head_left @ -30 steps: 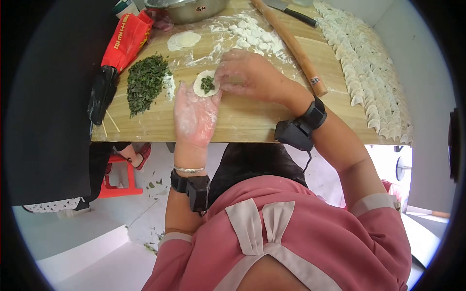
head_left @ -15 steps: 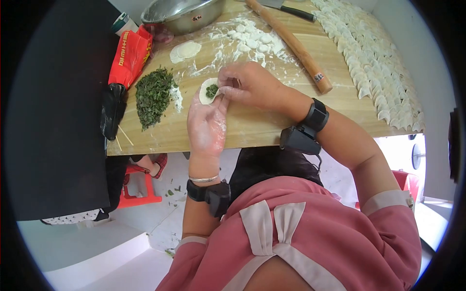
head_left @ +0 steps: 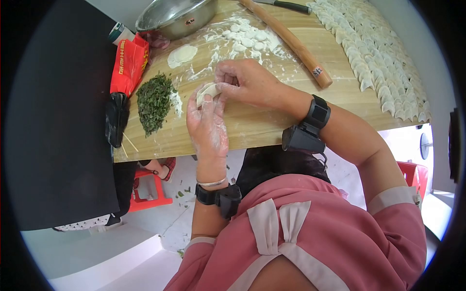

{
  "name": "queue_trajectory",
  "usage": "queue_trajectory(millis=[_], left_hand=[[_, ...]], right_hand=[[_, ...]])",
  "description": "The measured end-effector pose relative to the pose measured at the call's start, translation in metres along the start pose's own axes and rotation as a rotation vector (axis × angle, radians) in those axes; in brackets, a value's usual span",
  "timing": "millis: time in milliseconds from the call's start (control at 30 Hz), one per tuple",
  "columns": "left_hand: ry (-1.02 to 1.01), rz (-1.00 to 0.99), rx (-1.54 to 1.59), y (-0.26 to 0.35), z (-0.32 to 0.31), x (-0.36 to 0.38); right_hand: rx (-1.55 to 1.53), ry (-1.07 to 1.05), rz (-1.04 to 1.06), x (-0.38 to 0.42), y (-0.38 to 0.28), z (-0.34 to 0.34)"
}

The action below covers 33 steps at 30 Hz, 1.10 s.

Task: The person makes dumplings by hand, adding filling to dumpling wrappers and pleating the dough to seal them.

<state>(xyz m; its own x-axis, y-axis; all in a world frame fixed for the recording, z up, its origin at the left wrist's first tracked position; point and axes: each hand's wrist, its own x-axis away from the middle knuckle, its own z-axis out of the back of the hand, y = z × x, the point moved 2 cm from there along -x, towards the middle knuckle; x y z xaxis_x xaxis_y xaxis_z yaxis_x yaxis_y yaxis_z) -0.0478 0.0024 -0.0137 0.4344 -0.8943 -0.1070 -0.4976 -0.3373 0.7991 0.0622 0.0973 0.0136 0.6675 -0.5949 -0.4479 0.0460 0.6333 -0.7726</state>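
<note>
A dumpling (head_left: 208,92), its round wrapper folded over so that the filling no longer shows, is held above the near part of the board between both hands. My left hand (head_left: 208,121), floury on the palm, cradles it from below with the thumb against its side. With thumb and fingers my right hand (head_left: 242,83) pinches its right end. Left of the hands lies a heap of chopped green leaves (head_left: 155,104) beside a little flour. Behind them rests a small stack of flat dough wrappers (head_left: 182,55).
Small floured dough pieces (head_left: 248,39) lie at the back near a steel bowl (head_left: 177,18). A rolling pin (head_left: 291,43) slants across the board, with a black-handled knife (head_left: 292,7) behind. Rows of finished dumplings (head_left: 376,63) cover the right side. A red bag (head_left: 129,65) stands left.
The wrapper, open with green filling showing, is now folded over into a half-round. My left thumb has come up against it. The whole view has shifted slightly.
</note>
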Motion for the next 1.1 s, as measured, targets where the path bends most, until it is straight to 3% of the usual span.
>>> queue_trajectory(millis=[300,633,1100], left_hand=[[0.089,-0.019,-0.03,0.001,0.005,-0.003],[-0.053,-0.023,0.132,0.001,0.024,-0.009],[-0.065,-0.013,0.114,0.002,0.024,-0.008]], right_hand=[[0.047,0.009,0.094,0.001,-0.008,-0.002],[0.132,-0.16,0.077,0.005,-0.006,-0.002],[0.154,-0.033,0.224,0.002,-0.006,-0.008]])
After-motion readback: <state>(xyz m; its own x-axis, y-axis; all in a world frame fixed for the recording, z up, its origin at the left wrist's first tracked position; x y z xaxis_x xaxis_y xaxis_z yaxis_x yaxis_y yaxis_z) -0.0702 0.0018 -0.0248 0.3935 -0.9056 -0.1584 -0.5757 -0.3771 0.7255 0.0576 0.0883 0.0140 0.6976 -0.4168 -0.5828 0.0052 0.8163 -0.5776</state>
